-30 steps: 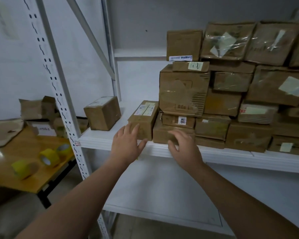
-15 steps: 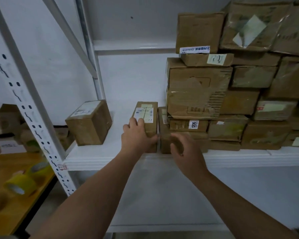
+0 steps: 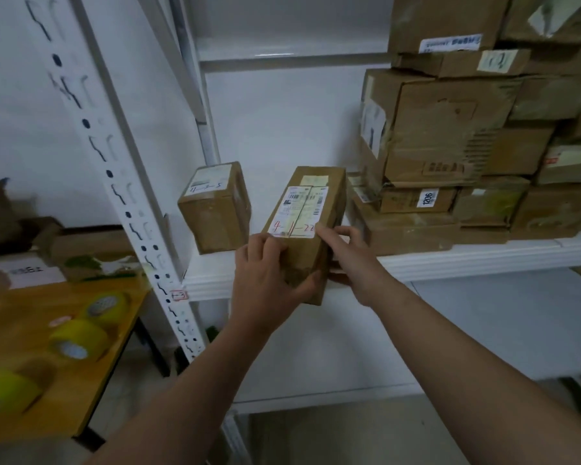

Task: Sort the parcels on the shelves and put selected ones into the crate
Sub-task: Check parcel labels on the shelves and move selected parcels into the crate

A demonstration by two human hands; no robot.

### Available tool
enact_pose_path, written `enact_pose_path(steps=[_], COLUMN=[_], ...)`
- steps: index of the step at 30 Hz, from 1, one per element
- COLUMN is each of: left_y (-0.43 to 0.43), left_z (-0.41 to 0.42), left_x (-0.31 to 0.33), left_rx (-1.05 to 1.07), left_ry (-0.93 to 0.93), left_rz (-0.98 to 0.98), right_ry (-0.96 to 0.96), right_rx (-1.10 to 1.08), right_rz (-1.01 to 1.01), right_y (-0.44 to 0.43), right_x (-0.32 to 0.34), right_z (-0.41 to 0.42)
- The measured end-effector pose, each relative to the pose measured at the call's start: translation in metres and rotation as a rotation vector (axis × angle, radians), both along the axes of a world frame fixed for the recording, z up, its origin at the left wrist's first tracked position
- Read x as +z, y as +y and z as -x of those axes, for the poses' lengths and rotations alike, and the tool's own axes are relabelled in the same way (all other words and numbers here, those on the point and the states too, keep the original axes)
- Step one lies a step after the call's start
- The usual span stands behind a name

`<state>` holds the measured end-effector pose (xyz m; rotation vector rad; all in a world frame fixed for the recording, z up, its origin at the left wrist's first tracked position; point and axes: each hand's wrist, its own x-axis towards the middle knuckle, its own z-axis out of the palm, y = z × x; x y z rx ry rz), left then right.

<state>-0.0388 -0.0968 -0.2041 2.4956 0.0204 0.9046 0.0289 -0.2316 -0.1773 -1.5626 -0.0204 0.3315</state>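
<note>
- Both hands hold the long parcel (image 3: 311, 203). The left hand (image 3: 265, 273) wraps its near end and the right hand (image 3: 348, 260) grips its right side. Its near end juts past the shelf (image 3: 450, 260) edge.
- The stack (image 3: 450, 135) stands just beside it at 3 o'clock. Scraping along it could pull the lower boxes loose.
- A swing toward 9 o'clock could knock the small box (image 3: 215, 209).
- The crate is not in view.

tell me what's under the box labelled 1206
A wider flat brown parcel lies under the 1206 box, resting on the white shelf. Its top is covered by the stack.
</note>
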Motion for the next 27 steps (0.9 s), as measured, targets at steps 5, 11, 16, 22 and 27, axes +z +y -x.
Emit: enact_pose_path(steps=[5, 11, 16, 22, 27], left_y=[0.003, 0.001, 0.014, 0.012, 0.010], left_z=[0.021, 0.034, 0.024, 0.032, 0.034], left_x=[-0.021, 0.000, 0.010, 0.005, 0.004], left_rx=[-0.137, -0.343, -0.542, -0.586, -0.590], left_ry=[-0.080, 0.118, 0.276, 0.322, 0.314], left_rz=[-0.074, 0.598, 0.977, 0.951, 0.934], right_ry=[0.018, -0.185, -0.277, -0.258, -0.276], right_rx=[-0.052, 0.039, 0.155, 0.138, 0.130], right_rz=[-0.101, -0.100, -0.088, -0.093, -0.075], right_y=[0.003, -0.019, -0.033, -0.043, -0.045], right_x=[-0.009, -0.013, -0.015, -0.020, -0.019], right_z=[0.009, 0.031, 0.050, 0.061, 0.066])
